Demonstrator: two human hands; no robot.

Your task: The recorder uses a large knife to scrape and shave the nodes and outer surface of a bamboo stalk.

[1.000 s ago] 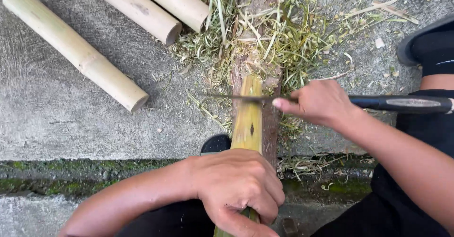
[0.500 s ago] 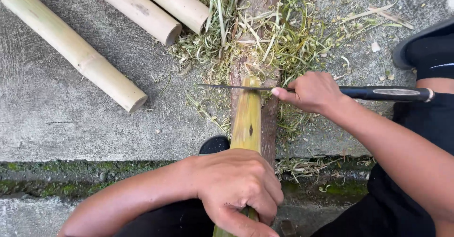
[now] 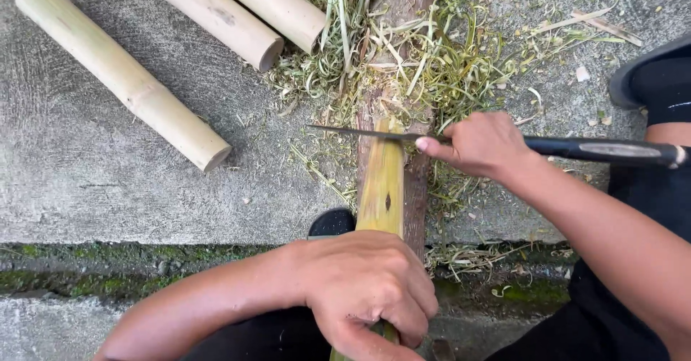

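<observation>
The knife [image 3: 374,135] is sliding further across the bamboo strip's [image 3: 382,184] end, right hand [image 3: 481,143] grasping its blade, left hand [image 3: 367,289] clenching the strip below, three bamboo poles [image 3: 122,77] lying well clear leftward.

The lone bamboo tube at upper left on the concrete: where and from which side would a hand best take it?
Probably around the middle of the lone bamboo tube, from above. It lies flat and diagonal on the concrete, apart from the other two tubes, with both long sides free. Fingers should wrap across its round body, square to its length; the cut end toward the lower right offers less purchase.
</observation>
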